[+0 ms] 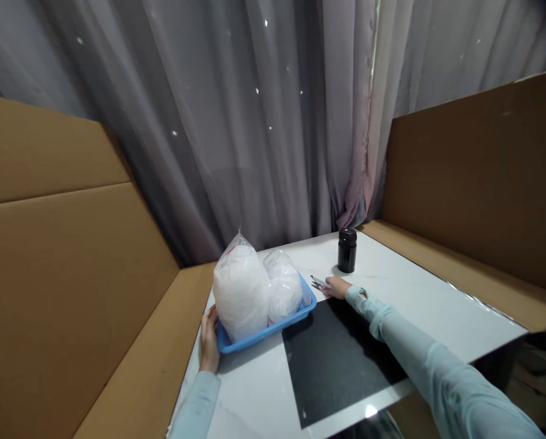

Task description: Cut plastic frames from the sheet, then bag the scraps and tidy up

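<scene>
A shallow blue plastic basket (266, 333) stands on the white table, left of the black mat. In it are a large clear bag (241, 292) of white, fluffy-looking material and a smaller clear bag (283, 289) beside it. My left hand (209, 342) grips the basket's left end, its fingertips partly hidden behind the rim and the large bag. Just right of the basket, my right hand (337, 287) is closed on several slim pens (319, 283); their pointed ends stick out to the left, and their exact kind is hard to make out.
A black lidded jar (346, 251) stands upright behind my right hand. The black mat (337, 360) lies flat under my right forearm. Cardboard walls (48, 292) flank the white table (419, 305) on both sides, and a grey curtain (236, 152) hangs behind it.
</scene>
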